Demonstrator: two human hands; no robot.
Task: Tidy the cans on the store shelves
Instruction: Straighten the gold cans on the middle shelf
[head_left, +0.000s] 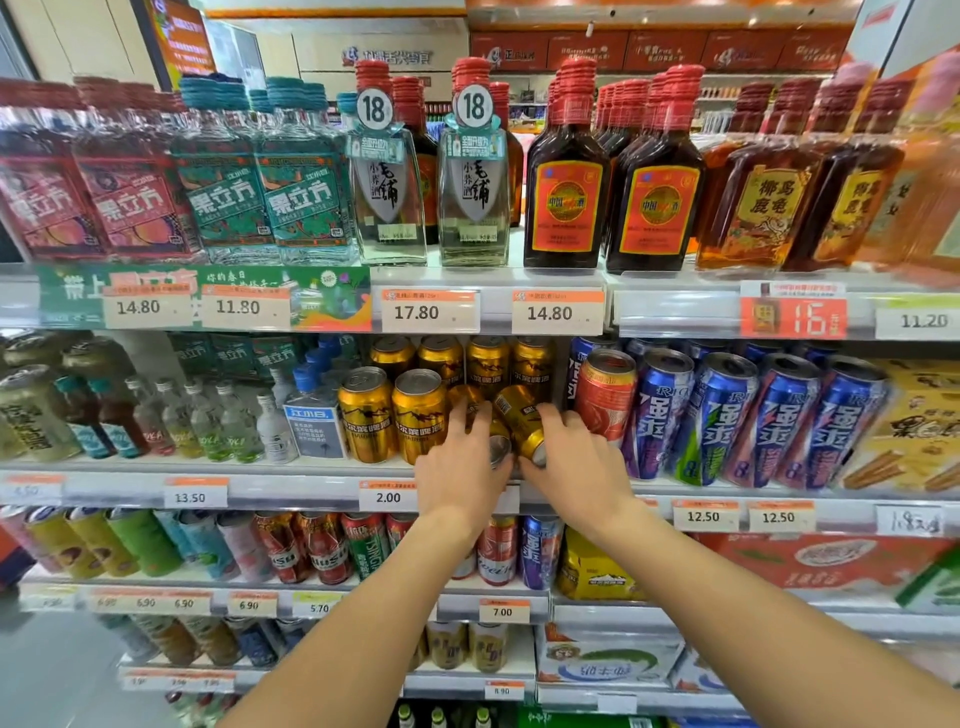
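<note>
Both arms reaching in to the second shelf (291, 470) from the top, among the gold beer cans. Left hand (460, 467) curled around a gold can (496, 441) lying tipped on its side, silver end toward the camera, fingers over its top. Right hand (569, 457) wrapped likewise on a second tipped gold can (524, 423), just beside the first and touching it. Two upright gold cans (395, 415) standing at the shelf front directly left of the hands, four more (462, 361) in a row behind. To the right, a red can (605, 395), then a line of tall blue cans (753, 421). Above, a shelf of bottles (566, 197) with price tags (430, 312) along the edge; whether either tipped can rests on the shelf or is lifted, hard to tell.
</note>
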